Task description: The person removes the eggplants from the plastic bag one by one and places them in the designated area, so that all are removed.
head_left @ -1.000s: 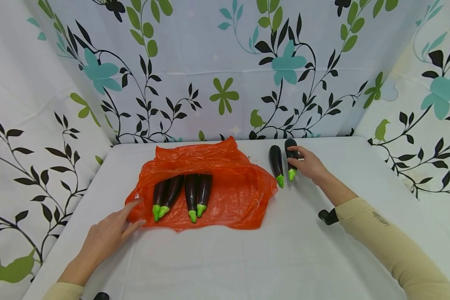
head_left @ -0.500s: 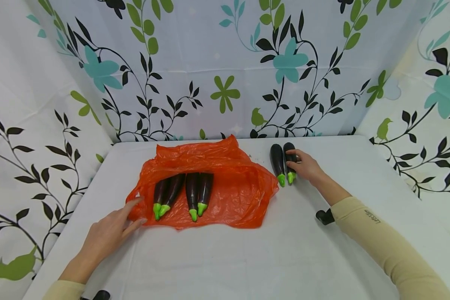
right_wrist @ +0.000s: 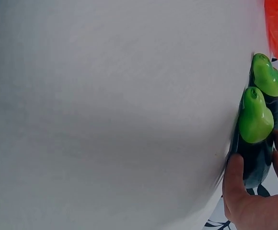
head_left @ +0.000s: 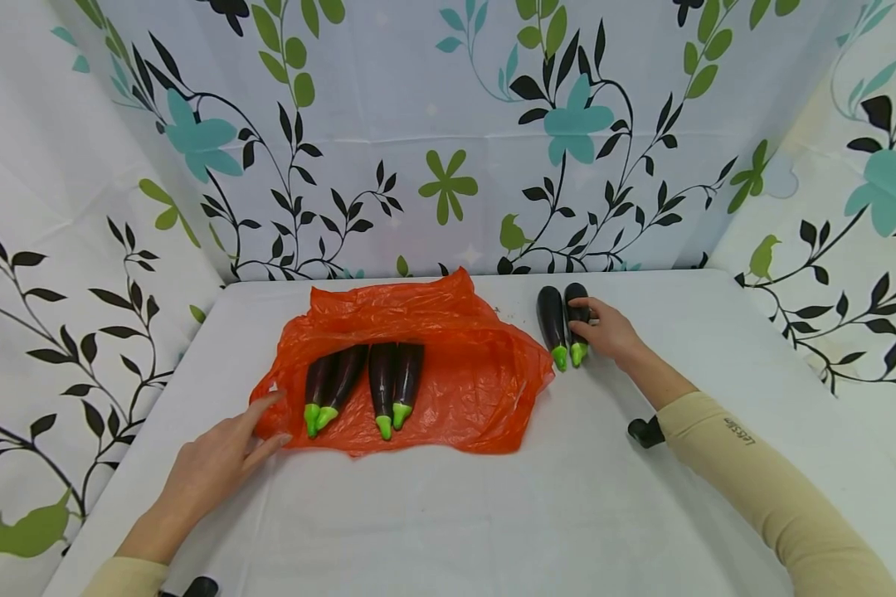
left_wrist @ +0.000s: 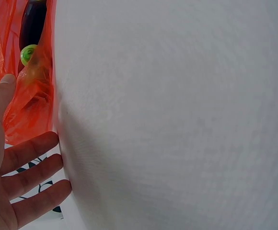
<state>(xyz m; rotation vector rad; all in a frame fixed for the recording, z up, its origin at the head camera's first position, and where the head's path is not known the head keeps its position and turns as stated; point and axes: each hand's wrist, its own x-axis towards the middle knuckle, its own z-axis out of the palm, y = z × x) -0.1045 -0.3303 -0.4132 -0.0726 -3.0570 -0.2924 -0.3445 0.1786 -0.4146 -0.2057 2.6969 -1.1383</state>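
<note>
At the back right of the table, my right hand (head_left: 607, 326) holds an eggplant (right_wrist: 257, 160), thumb on one side and fingers on the other. Its green stem end points toward me. Close along its left lies a second eggplant (head_left: 549, 319). My left hand (head_left: 220, 458) is at the left edge of an orange-red plastic bag (head_left: 470, 398), its fingers fairly straight and spread, the thumb against the plastic in the left wrist view. Several eggplants (head_left: 382, 383) lie inside the bag's open mouth, green ends toward me; their far ends are hidden under the plastic.
A white cloth (head_left: 448, 531) covers the table. Patterned curtains (head_left: 388, 124) with leaves and flowers stand behind it and on both sides. The bag's right corner reaches close to the second eggplant's stem.
My right hand has brought its eggplant slightly left and nearer, closing the gap to the one beside it. The left hand and the bag have stayed in place.
</note>
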